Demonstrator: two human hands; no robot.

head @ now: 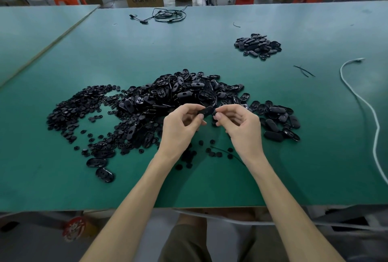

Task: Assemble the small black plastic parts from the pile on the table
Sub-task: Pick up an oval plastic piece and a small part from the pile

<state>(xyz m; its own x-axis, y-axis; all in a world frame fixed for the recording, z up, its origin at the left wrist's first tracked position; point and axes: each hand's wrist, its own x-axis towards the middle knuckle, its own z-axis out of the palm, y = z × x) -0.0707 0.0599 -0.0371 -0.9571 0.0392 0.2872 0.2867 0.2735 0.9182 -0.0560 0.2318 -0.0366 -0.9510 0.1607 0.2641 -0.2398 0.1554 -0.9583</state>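
A big pile of black oval shells [189, 91] lies mid-table, with a spread of small black round discs [77, 110] to its left. My left hand [180, 125] pinches one black oval shell [206, 111] just above the pile's near edge. My right hand [239, 123] meets it from the right, fingertips closed on a small black piece at the shell's end; that piece is mostly hidden. A smaller heap of black oval parts [258, 46] sits at the far right.
Loose discs [212, 152] and a thin black tie lie under my wrists. A white cable [369, 110] runs along the right side, a coiled black cable [168, 16] lies at the back. The green table [210, 190] ends near my lap.
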